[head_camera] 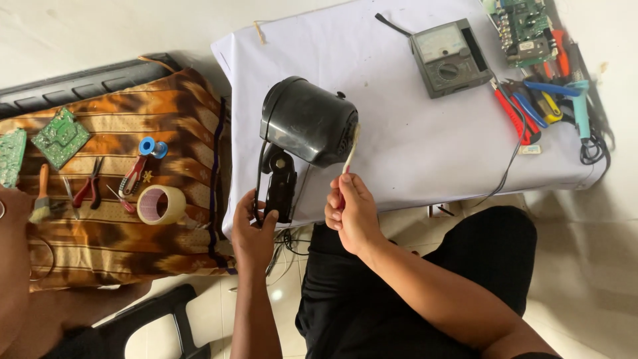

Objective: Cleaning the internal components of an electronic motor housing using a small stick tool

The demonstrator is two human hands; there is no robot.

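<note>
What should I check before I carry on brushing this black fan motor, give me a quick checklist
1. Left hand grips the black stand under the rounded black plastic motor housing: ok.
2. Right hand holds the small red-handled brush, with its bristles against the housing's side: ok.
3. Housing lifted over the white cloth-covered table, not pressing on tools: ok.
4. Black cord hanging beside the stand, free of the left fingers: cannot tell.
5. Grey analogue multimeter and the red and blue handled pliers lie apart from the housing: ok.
6. Cord unplugged: cannot tell, its end is out of view.
</note>
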